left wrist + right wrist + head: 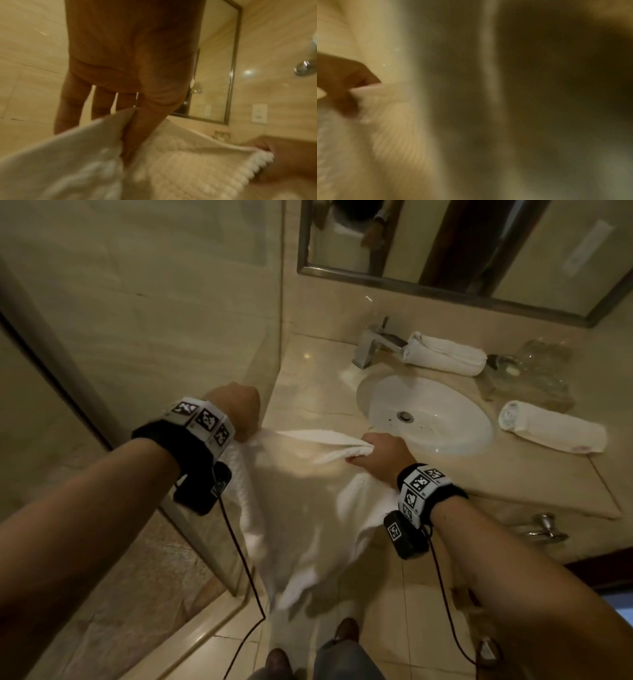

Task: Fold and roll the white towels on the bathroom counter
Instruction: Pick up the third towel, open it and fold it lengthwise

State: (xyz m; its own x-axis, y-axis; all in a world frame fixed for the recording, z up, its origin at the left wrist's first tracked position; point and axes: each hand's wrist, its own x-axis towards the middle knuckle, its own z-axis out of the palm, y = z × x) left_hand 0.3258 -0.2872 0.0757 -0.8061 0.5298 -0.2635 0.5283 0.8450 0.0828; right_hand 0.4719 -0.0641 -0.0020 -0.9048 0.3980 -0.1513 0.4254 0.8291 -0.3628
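A white towel (301, 508) hangs stretched between both hands in front of the counter, its lower end dangling toward the floor. My left hand (236, 414) grips its left top corner, seen close in the left wrist view, where the towel (180, 162) runs past the thumb and fingers (137, 128). My right hand (380, 451) pinches the right top corner just in front of the sink. The right wrist view is blurred; it shows the towel (385, 128) and the other hand (342, 83) holding its edge. Two rolled white towels lie on the counter, one (445, 354) behind the sink and one (551, 428) to its right.
The beige counter (308, 392) holds a white oval sink (424, 414) with a chrome faucet (373, 344). Glassware (534, 364) stands at the back right. A framed mirror (445, 244) hangs above. A glass shower partition (102, 412) is at left. My shoes (346, 631) show on the tiled floor.
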